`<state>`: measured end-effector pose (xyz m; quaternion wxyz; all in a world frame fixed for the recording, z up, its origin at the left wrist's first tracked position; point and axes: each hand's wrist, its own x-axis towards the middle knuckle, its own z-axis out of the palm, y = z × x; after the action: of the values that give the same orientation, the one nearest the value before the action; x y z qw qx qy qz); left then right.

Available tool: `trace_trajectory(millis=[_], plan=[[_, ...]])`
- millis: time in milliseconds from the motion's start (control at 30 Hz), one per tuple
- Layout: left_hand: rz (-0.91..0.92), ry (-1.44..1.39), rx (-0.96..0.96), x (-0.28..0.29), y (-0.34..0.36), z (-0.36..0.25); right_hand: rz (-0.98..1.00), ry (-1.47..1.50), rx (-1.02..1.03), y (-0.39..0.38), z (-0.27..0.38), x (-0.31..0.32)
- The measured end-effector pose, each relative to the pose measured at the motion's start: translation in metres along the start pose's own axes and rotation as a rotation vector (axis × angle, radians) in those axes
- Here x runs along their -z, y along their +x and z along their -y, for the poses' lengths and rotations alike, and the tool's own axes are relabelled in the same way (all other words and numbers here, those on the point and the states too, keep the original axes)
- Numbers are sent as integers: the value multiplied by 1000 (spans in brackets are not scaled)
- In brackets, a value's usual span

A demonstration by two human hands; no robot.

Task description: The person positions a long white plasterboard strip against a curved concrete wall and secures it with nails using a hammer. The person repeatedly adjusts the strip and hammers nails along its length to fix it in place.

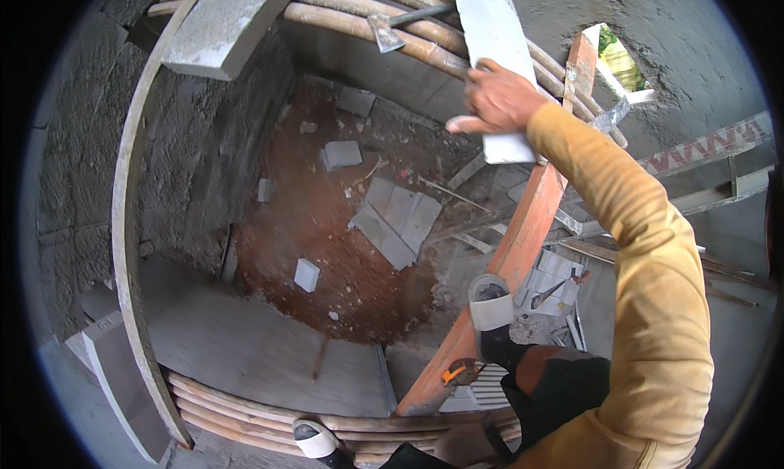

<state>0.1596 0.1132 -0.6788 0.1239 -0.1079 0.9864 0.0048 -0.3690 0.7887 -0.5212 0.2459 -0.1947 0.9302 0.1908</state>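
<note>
My right hand (498, 97), slightly blurred, grips a long white board or block (488, 20) at the upper centre, its fingers curled on it and the thumb out to the left. The board lies across several bamboo poles (351, 8). Left of my hand a hatchet (384, 32) with a dark handle rests on the poles. An orange-painted beam (520, 234) runs down from below the board toward my feet. My left hand is not in view.
Below is a pit with red soil (290, 216) and broken blocks (396, 220). A curved strip (124, 200) and rough grey wall (204, 142) are at left. My sandalled foot (492, 306) is on the beam, near a tape measure (461, 372). Metal rails (710, 208) are at right.
</note>
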Motion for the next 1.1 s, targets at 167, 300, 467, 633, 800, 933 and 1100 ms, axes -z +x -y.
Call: trace_trajectory(millis=[167, 300, 467, 633, 800, 933, 1100], plan=[[0, -165, 134, 0, 12, -14, -153, -8, 25, -47, -20, -19], [-13, -304, 198, 3, 17, -19, -342, -26, -332, -32, -1, -34], [-18, -433, 290, 17, 22, -26, -310, 39, -516, -6, 9, -39], [121, -346, 234, 22, 22, -20, -342, 127, -509, -28, -15, -39], [-71, -482, 200, 5, 17, -10, -309, 125, -491, -43, -20, -57], [-14, -255, 237, 1, 9, -1, -354, 55, -495, -35, -9, -76], [16, -343, 261, -5, 7, 3, -344, 6, -512, -32, -6, -82]])
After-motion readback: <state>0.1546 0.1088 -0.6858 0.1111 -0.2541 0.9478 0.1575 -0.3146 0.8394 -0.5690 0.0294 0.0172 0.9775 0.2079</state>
